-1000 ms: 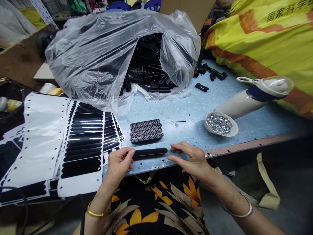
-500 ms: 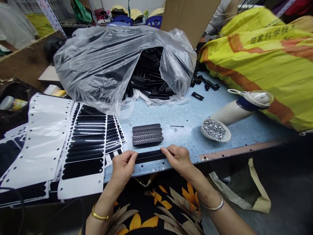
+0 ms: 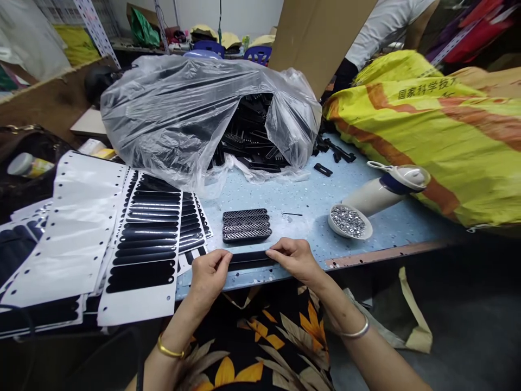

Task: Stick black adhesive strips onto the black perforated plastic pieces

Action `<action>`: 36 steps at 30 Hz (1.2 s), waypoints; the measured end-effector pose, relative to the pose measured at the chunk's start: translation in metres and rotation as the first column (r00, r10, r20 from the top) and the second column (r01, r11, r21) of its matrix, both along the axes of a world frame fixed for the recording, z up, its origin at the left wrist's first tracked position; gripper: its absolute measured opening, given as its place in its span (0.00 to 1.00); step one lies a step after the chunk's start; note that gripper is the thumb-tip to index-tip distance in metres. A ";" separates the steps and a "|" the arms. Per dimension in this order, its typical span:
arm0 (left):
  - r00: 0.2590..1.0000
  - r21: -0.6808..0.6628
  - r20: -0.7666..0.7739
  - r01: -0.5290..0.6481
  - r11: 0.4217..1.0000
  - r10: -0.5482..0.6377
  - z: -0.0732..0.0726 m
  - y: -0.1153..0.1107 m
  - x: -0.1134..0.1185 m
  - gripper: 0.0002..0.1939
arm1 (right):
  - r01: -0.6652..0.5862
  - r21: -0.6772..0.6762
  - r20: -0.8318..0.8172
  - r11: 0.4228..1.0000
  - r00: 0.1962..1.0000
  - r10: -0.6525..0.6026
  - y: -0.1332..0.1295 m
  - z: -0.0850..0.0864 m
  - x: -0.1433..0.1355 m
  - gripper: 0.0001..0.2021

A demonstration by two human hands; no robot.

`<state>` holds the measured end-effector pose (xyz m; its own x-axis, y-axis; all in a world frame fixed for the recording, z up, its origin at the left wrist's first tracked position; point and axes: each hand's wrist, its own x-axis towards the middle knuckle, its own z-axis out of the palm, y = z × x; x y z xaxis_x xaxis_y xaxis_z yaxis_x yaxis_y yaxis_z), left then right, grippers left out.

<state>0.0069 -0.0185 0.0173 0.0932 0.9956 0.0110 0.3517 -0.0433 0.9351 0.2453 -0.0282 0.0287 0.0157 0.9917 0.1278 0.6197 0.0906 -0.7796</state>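
Note:
Between my two hands a long black strip (image 3: pixel 251 259) lies level near the table's front edge. My left hand (image 3: pixel 210 273) pinches its left end between thumb and finger, and my right hand (image 3: pixel 296 258) pinches the right end. Just beyond the strip rests a block of several black textured pieces (image 3: pixel 247 225), side by side on the table. To the left, white sheets (image 3: pixel 140 312) carry rows of black rounded strips like stickers. A thin dark pin-like piece (image 3: pixel 293 214) lies right of the block.
A clear plastic bag (image 3: pixel 171 108) full of black parts (image 3: pixel 248 136) fills the back. On the right are a bowl of small metal pieces (image 3: pixel 340 231), a white bottle (image 3: pixel 366 195) and a large yellow sack (image 3: pixel 407 125). A person in a white top (image 3: pixel 376 27) is behind.
The camera view has shifted slightly, so the bowl, bottle and sack appear further left. Both hands keep their pinch on the strip's ends, almost unmoved.

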 end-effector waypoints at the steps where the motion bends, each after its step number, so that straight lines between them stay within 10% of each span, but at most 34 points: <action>1: 1.000 0.003 0.002 -0.001 1.000 0.001 0.001 0.000 0.000 0.13 | -0.009 -0.018 -0.014 1.000 1.000 0.009 0.002 0.000 -0.001 0.15; 13: 1.000 0.022 -0.004 -0.021 1.000 0.021 0.002 -0.002 0.002 0.14 | 0.057 -0.143 -0.170 0.988 0.982 -0.082 -0.001 0.007 0.001 0.23; 21: 1.000 -0.001 0.019 -0.003 1.000 0.003 0.005 -0.002 0.002 0.13 | 0.009 0.237 0.120 0.971 0.992 -0.038 0.000 -0.001 -0.018 0.16; 36: 0.997 0.078 0.069 -0.021 0.997 0.016 0.000 -0.001 0.008 0.13 | 0.093 0.241 0.079 0.966 0.990 -0.115 0.003 -0.006 -0.027 0.22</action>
<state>0.0151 -0.0190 0.0174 0.0711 0.9930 0.0948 0.2885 -0.1114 0.9510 0.2187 -0.0248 0.0223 0.0941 0.9265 0.3642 0.7034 0.1970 -0.6829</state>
